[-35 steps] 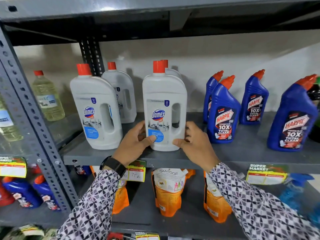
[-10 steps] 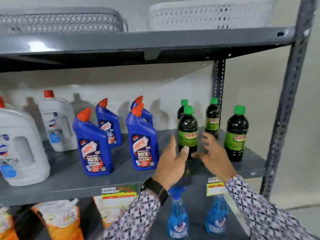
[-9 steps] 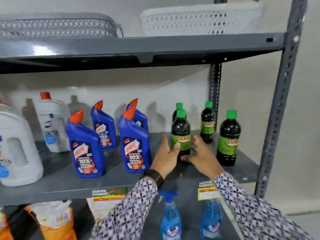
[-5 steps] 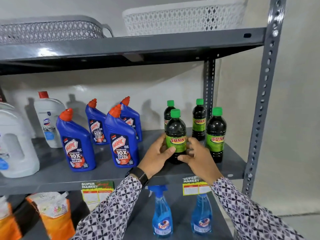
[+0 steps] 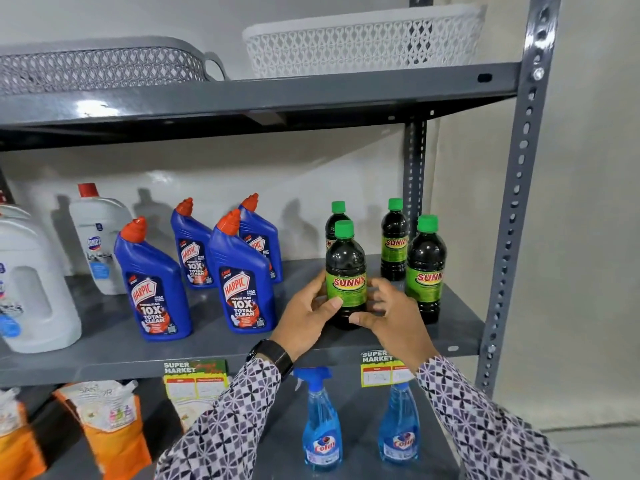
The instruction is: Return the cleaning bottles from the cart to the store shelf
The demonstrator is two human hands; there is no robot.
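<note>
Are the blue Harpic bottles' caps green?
No, the Harpic bottles have orange-red caps; green caps sit on the dark Sunny bottles.

White basket: lattice-sided plastic, upright, top right of view, rim cut by the frame edge.

Grey basket: same level as the white basket, well to its left, apart from it; loop handle faces the white basket.

Price label: yellow, headed "SUPER MARKET", far below the white basket; handwriting illegible.

Second price label: below and left of the white basket, same heading, partly covered by a sleeve.

Orange pouches: two seen, far below and left of the white basket, white tops; print blurred.

Wall: pale, plain, right of and behind the white basket.
</note>
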